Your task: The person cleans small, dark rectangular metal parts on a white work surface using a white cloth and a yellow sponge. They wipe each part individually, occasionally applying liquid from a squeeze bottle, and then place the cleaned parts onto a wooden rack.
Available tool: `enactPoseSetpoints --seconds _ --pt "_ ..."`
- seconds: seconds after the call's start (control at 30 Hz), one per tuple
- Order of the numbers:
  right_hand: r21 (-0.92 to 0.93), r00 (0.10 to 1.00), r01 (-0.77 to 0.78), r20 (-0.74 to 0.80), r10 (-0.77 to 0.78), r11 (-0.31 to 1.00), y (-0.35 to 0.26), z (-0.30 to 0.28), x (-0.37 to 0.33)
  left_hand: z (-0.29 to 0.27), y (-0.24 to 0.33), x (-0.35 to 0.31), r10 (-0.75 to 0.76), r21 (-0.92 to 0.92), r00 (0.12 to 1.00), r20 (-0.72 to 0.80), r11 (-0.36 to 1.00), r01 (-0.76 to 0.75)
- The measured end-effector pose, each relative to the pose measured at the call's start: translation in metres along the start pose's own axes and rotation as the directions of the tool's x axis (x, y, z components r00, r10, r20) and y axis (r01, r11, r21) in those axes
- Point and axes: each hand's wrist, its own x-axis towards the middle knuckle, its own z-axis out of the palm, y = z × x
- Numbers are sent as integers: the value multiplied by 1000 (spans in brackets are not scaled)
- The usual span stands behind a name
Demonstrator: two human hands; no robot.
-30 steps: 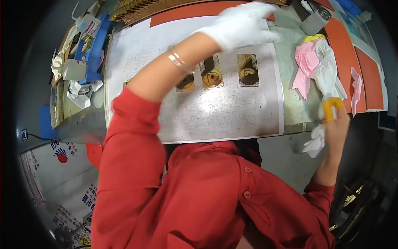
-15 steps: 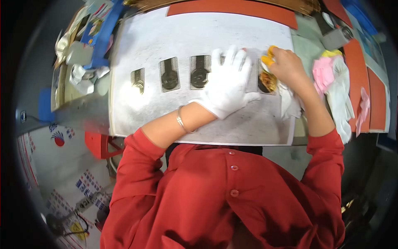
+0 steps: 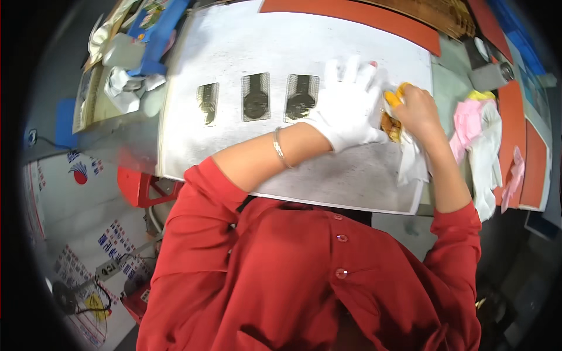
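Hands [image 3: 353, 110] at gold-brown piece [image 3: 390, 127], right [image 3: 418, 112] gripping white cloth [image 3: 412, 161]

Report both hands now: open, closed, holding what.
Left hand: open, gloved, fingers spread over the white sheet; no grip visible.
Right hand: closed, holding a white cloth.

Best lane: bare band of the white sheet [image 3: 240, 44] on the far side, between the three dark plates [image 3: 256, 96] and the orange strip [image 3: 354, 23]. Second pocket: near right, between left wrist and white cloth [image 3: 412, 162]. Left forearm [image 3: 263, 156] blocks near-left approach to the plates; gaps between plates OK but slim. Left hand [image 3: 351, 108] and right hand [image 3: 417, 111] crowd the right, tight slot between. Can't really tell what's under the left palm. Blue rack [image 3: 156, 51] bounds far left, pink cloth [image 3: 466, 124] the right.
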Motion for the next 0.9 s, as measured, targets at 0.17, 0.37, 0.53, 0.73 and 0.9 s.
enactPoseSetpoints --seconds 0.17,0.37,0.53,0.73,0.9 --pt "-2 999 -41 23 42 999 -1 -2 -22 0 1 0 41 -24 998 -46 999 -42" --pt "-40 1000 24 -16 -24 999 -11 2 -44 2 -5 1 135 -49 990 -31 989 -137" --pt "-30 1000 7 4 -7 1000 -11 7 -63 -6 -6 3 178 -41 979 100 984 -175" --pt "-5 1000 -20 24 21 1000 -16 7 -86 -18 -6 9 176 -19 940 291 984 -178" --pt "-47 999 16 47 -13 999 -13 11 -103 -20 -9 7 183 -34 946 266 983 -181"
